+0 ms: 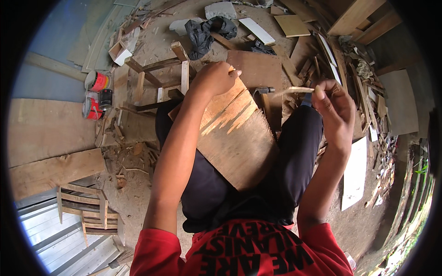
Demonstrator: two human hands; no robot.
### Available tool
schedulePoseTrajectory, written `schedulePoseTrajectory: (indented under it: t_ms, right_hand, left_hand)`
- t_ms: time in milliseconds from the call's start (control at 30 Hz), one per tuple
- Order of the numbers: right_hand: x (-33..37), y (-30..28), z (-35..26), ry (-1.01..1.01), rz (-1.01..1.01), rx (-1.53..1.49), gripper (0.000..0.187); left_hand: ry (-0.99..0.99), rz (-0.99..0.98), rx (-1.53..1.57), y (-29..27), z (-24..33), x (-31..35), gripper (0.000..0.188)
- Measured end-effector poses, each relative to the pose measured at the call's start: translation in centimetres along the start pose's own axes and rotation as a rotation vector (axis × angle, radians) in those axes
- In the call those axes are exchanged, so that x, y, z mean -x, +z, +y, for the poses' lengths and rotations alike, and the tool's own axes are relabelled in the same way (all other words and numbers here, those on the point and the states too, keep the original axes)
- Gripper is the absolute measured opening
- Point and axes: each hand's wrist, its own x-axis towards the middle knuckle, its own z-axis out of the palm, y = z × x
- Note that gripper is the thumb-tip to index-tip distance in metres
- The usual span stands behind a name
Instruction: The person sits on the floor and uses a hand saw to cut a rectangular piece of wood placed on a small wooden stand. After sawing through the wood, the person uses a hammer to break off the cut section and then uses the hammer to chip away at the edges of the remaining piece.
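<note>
A worn plywood board (pixel 239 152) lies tilted across my thighs, its top layer torn away in pale, splintered streaks near the far end. My left hand (pixel 214 79) is closed at the board's far corner, fingers curled over the edge and partly hidden. Off to the right, above my knee, my right hand (pixel 335 105) pinches a thin, curved strip of wood (pixel 300 89); its free end points left and is blurred. Between the board and that strip shows a hammer (pixel 264 90) with a dark metal head, touched by neither hand.
A small wooden frame (pixel 184 76) stands beyond my left knee. Red and black cans (pixel 97 82) sit at the left. Black plastic (pixel 202 39), a flat brown panel (pixel 258 69) and wood scraps lie ahead. A white sheet (pixel 354 175) lies at the right, near piled offcuts.
</note>
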Motion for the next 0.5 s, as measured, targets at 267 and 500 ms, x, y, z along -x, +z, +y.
schedulePoseTrajectory:
  t_ms: [267,500]
  right_hand:
    - [-2.1,6.5,11.4,0.15,0.306,0.416,0.022]
    - [-1.9,10.5,11.3,0.035,0.167,0.483,0.026]
  left_hand:
    - [0.005,0.016,-0.02,0.5,0.5,-0.7,0.046]
    - [0.03,0.014,-0.022,-0.3,0.1,0.3,0.044]
